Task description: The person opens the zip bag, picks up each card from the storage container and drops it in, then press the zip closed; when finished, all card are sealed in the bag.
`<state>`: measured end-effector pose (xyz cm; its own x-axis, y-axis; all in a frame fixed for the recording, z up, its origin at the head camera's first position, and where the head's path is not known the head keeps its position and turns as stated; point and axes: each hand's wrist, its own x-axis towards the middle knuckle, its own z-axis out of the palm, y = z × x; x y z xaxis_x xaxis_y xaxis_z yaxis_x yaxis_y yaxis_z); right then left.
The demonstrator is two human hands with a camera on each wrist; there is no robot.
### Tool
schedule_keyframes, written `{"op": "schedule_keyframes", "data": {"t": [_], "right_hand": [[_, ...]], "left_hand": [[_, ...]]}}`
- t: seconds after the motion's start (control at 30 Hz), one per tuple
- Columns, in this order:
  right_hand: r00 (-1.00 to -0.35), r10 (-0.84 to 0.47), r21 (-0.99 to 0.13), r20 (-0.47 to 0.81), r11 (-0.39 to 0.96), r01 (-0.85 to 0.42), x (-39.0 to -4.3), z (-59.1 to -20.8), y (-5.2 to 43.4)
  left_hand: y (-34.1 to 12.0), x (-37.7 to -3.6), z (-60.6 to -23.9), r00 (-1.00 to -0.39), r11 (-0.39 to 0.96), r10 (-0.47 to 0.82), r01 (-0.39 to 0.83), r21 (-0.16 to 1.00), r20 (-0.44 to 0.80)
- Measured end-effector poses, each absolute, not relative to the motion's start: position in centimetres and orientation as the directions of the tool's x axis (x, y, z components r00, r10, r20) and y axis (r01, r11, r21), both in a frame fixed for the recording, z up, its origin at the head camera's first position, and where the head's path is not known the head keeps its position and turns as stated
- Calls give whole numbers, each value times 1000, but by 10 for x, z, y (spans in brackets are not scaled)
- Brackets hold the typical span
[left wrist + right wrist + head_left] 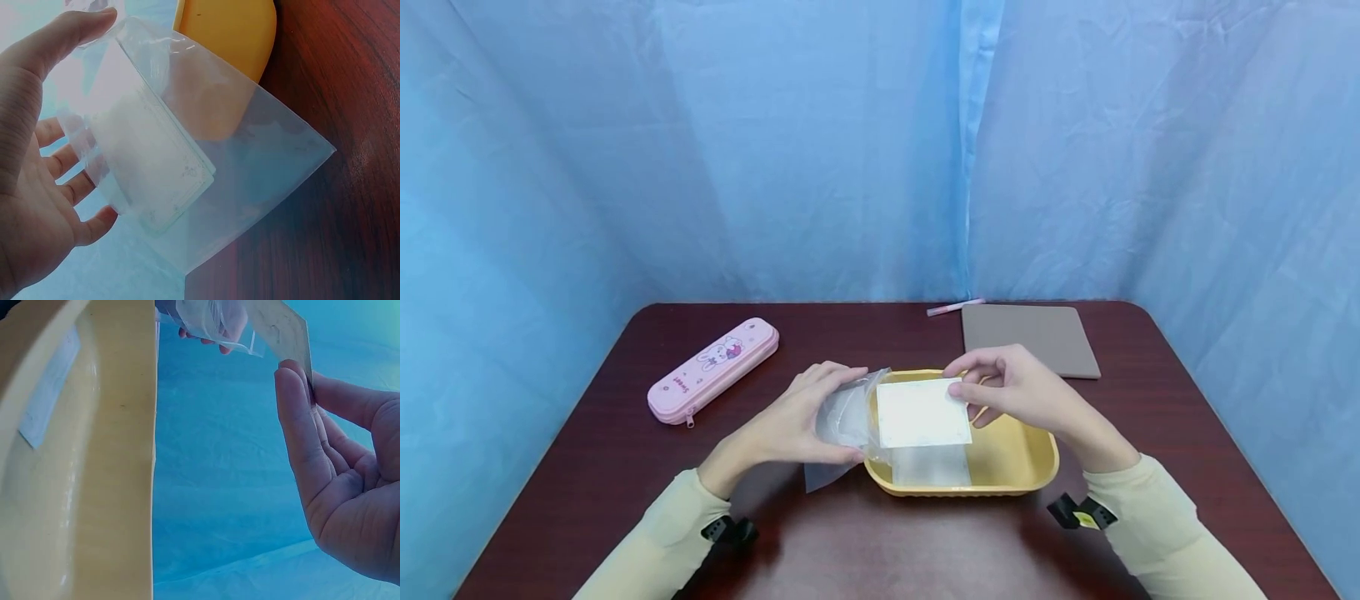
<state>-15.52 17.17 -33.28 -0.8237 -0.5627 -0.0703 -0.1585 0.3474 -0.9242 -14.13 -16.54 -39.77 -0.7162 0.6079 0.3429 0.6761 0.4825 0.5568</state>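
Observation:
My left hand (805,417) holds a clear plastic bag (269,150) by its mouth, thumb on one side and fingers on the other. Inside the bag lie a few pale cards (150,150). Between thumb and fingers, my right hand (1022,392) pinches a white card (923,413) by its right edge, in front of the bag's opening and above the yellow basket (1051,467). Another whitish card (931,468) lies in the basket, partly hidden under the held one. In the right wrist view the pinched card (281,331) is seen nearly edge-on.
A pink pencil case (713,371) with a bunny print lies at the left of the dark wooden table (865,542). Behind the basket, to the right, are a grey-brown flat board or notebook (1030,333) and a pen (955,307). Blue curtains (820,150) surround the table.

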Motion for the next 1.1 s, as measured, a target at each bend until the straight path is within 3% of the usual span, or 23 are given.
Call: {"op": "schedule_keyframes", "data": {"t": [1.1], "right_hand": [[-845, -528, -928, -81, 350, -129, -162, -331, 133]], "left_hand": [[-163, -142, -395, -712, 484, 614, 680, 550, 341]]}}
